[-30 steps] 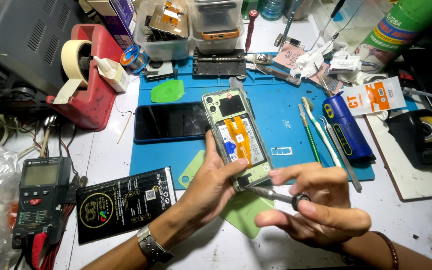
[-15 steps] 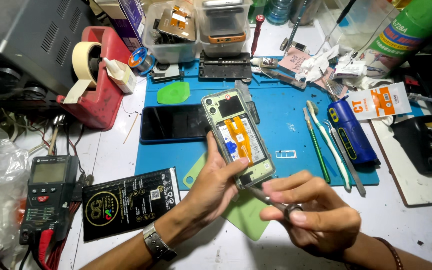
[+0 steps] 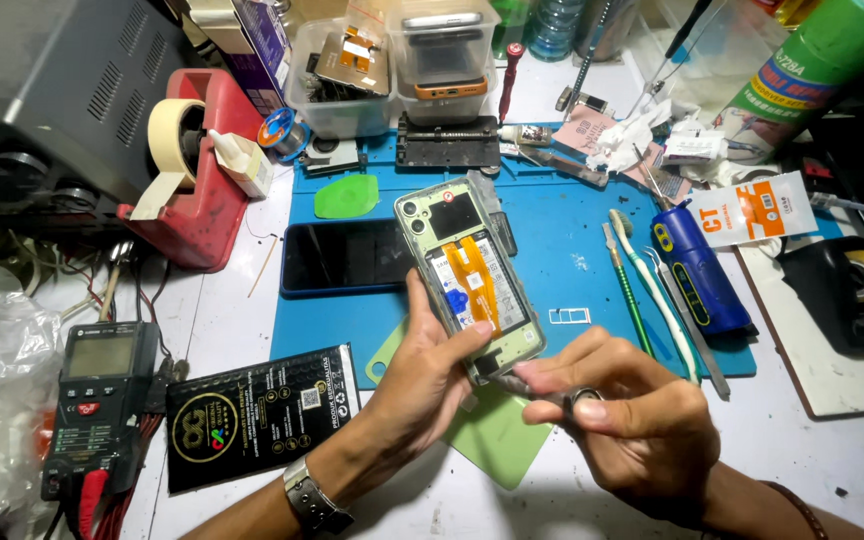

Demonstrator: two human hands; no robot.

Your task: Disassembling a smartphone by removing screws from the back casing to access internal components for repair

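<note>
Gripping the opened phone (image 3: pixel 472 275) by its lower edge, the left hand (image 3: pixel 432 375) tilts it over the blue mat (image 3: pixel 572 250); the right hand (image 3: pixel 622 420) pinches a slim metal tool (image 3: pixel 527 385) at the phone's bottom end. Judging by this, prying or unscrewing there is under way, needing a steady tip. White bench (image 3: pixel 222 320), cluttered repair station.
</note>
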